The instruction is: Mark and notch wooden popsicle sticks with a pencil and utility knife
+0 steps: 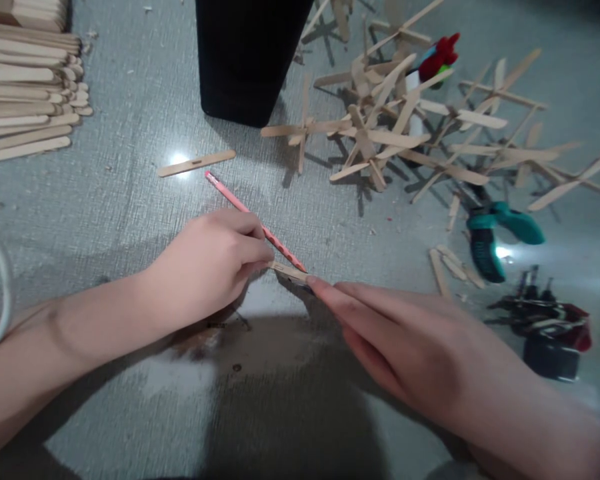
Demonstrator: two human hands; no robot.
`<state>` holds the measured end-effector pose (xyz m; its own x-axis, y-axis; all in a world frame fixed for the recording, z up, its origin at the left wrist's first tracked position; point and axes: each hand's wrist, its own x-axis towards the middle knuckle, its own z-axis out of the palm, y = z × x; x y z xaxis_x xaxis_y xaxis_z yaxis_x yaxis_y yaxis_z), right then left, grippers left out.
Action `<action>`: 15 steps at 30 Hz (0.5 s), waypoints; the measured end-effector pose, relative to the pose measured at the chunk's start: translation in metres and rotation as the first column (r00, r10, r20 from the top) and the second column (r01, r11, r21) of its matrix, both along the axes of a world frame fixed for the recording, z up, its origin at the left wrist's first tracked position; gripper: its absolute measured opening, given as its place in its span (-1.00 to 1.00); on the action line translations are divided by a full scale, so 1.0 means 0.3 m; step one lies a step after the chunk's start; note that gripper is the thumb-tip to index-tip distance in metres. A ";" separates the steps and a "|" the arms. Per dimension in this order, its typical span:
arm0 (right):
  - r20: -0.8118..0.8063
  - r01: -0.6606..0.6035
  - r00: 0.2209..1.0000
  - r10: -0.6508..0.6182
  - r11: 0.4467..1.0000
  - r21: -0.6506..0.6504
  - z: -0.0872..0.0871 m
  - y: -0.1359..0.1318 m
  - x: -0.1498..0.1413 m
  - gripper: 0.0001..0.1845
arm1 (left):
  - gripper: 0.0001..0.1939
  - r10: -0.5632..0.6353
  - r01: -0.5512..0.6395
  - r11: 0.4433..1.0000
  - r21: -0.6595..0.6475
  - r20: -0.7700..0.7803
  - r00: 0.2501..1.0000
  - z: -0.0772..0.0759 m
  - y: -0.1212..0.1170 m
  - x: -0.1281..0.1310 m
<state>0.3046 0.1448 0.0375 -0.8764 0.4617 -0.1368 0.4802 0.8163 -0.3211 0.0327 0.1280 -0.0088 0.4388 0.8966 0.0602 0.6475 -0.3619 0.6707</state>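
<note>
Right hand (410,337), left hand (213,260), both pinching stick (289,270)

Left hand (220,257) pinches one end of the craft stick (290,271), right hand (405,340) the other, forearms (85,330) angling in!

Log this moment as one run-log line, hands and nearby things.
left hand: pinching wooden stick | right hand: at stick's other end, grip unclear | nearby: pink pencil, marked stick | farther right: teal-handled tool
</note>
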 end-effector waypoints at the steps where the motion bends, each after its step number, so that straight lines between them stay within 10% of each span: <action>1: -0.004 -0.010 1.000 0.010 0.999 0.030 -0.001 -0.001 -0.002 -0.61 | -0.73 0.001 -0.001 1.000 -0.001 0.001 1.000 0.001 0.000 0.000; 15: 0.032 -0.041 0.999 0.037 0.989 0.144 -0.003 -0.012 -0.009 -0.63 | -0.75 -0.002 0.002 1.000 0.008 -0.001 1.000 -0.001 0.001 -0.003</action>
<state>0.3020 0.1412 0.0366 -0.8907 0.4441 -0.0969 0.4545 0.8715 -0.1843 0.0319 0.1284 -0.0090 0.4405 0.8953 0.0670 0.6474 -0.3685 0.6671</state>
